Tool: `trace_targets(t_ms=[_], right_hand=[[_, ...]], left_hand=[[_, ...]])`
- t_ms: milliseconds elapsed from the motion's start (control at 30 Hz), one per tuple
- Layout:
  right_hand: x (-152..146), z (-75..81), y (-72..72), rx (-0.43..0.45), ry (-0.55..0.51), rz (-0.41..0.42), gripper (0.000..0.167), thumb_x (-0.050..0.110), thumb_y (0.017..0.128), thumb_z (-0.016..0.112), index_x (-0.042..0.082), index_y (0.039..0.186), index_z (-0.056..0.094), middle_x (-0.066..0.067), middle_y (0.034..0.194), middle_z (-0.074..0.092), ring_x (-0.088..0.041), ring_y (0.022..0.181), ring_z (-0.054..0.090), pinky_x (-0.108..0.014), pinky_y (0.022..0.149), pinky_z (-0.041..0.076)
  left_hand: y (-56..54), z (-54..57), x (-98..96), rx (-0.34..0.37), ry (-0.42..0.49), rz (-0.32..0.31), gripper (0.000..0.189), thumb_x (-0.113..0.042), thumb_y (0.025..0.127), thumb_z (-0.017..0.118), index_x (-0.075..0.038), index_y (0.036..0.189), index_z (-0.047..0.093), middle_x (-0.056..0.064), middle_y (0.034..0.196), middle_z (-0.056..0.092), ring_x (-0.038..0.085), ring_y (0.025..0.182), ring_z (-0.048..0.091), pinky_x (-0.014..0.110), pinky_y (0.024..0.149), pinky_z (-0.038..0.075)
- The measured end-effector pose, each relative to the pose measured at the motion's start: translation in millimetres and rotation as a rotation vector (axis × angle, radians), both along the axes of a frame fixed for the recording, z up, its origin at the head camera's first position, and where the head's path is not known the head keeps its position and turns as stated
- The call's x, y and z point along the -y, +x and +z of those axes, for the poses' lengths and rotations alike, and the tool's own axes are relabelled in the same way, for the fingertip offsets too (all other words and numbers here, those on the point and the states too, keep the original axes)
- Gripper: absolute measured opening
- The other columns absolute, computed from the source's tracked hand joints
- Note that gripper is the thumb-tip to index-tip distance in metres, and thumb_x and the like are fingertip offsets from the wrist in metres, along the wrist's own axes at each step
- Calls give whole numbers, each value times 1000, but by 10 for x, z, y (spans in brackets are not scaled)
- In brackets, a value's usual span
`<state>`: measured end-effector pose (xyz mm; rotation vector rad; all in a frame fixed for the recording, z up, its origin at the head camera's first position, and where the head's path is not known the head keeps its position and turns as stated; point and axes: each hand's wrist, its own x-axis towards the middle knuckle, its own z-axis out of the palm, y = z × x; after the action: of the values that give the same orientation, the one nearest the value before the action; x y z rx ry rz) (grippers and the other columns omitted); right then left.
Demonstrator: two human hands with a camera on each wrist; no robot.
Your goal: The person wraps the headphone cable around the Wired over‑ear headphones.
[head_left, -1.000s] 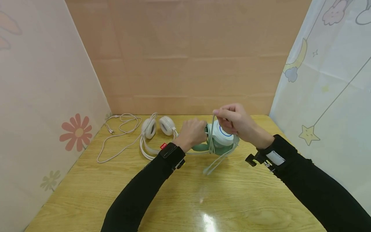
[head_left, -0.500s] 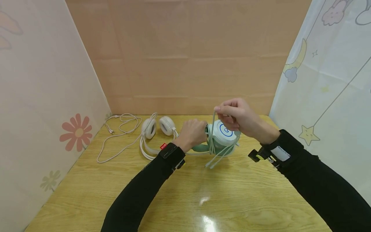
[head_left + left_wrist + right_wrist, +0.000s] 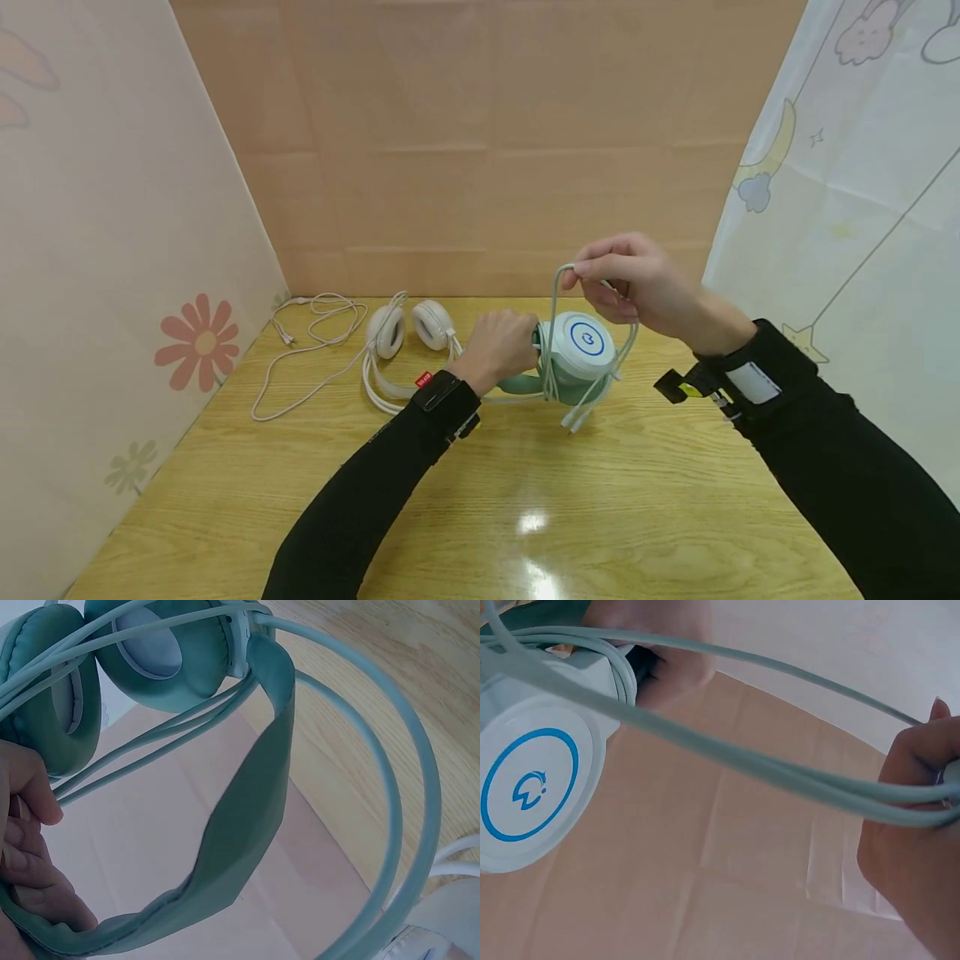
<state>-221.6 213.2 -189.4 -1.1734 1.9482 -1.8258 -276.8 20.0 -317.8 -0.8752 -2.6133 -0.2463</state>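
Note:
Green-and-white headphones (image 3: 587, 340) are held up near the back of the table, a blue logo ring on the outer cup. My left hand (image 3: 498, 346) grips their green padded headband (image 3: 251, 810). Both green ear cushions (image 3: 165, 656) show above the fingers in the left wrist view. Pale green cable (image 3: 705, 746) loops round the headband by the cups. Above and right of the cup, my right hand (image 3: 637, 279) pinches a raised loop of that cable, fingers curled. The cable's plug ends (image 3: 572, 421) dangle below the cup.
White headphones (image 3: 431, 325) lie on the wooden table (image 3: 450, 517), left of my left hand, with a red tag (image 3: 423, 378) on the band. Their white cable sprawls to the left. A brown paper backdrop (image 3: 487, 167) rises behind; patterned white panels (image 3: 847, 192) flank both sides.
My right hand has moved up and to the right, drawing the cable loop higher. The hanging plug ends have swung right. The left hand stays in place on the headband.

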Motion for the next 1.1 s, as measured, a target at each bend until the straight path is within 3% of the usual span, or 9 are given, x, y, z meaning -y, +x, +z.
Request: trace_targets(t_ms=[167, 333, 433, 533, 667, 900, 1100], right_hand=[[-58, 102, -3, -97, 101, -82, 29, 0, 101, 47, 1, 91, 74, -4, 55, 34, -23, 42, 23, -35, 38, 15], [-68, 222, 11, -284, 317, -273, 22, 6, 102, 55, 2, 95, 75, -3, 52, 35, -19, 41, 30, -33, 41, 24], [-30, 281, 33, -412, 469, -388, 20, 8, 101, 57, 0, 100, 75, -2, 56, 46, -15, 43, 33, -29, 45, 28], [13, 312, 40, -509, 572, -464, 20, 8, 101, 57, 0, 102, 75, -5, 72, 65, -13, 45, 34, -26, 48, 31], [46, 316, 25, -597, 627, -512, 20, 6, 101, 56, 3, 100, 76, -9, 93, 74, -13, 48, 39, -27, 53, 34], [59, 289, -93, -841, 659, -538, 17, 2, 99, 58, 3, 93, 74, -2, 69, 62, -13, 49, 43, -27, 57, 38], [44, 246, -208, -915, 663, -560, 14, 1, 98, 60, 1, 92, 73, -3, 69, 61, -13, 52, 46, -27, 55, 38]], left_hand=[[12, -2, -6, -5, -6, -6, 23, -13, 84, 70, -16, 71, 51, -5, 61, 28, 10, 51, 29, 26, 48, 24], [20, -12, -7, -14, -19, -14, 20, -10, 83, 68, -15, 72, 51, -5, 61, 25, 10, 51, 24, 26, 48, 21], [22, -18, -9, -14, -26, -20, 21, -10, 84, 67, -15, 72, 50, -5, 62, 24, 10, 51, 23, 26, 48, 21], [25, -28, -15, -12, -30, -23, 24, -12, 86, 68, -16, 72, 49, -5, 62, 25, 10, 51, 24, 25, 48, 21], [36, -26, -27, -13, -30, -25, 26, -15, 88, 68, -16, 72, 48, -5, 61, 27, 10, 51, 26, 25, 48, 23], [63, -11, -62, -4, -24, -41, 33, -13, 88, 67, -18, 68, 40, -5, 62, 26, 10, 52, 26, 25, 49, 23], [85, -3, -74, -6, -30, -56, 36, -13, 86, 67, -19, 68, 36, -6, 61, 25, 9, 51, 24, 24, 48, 22]])
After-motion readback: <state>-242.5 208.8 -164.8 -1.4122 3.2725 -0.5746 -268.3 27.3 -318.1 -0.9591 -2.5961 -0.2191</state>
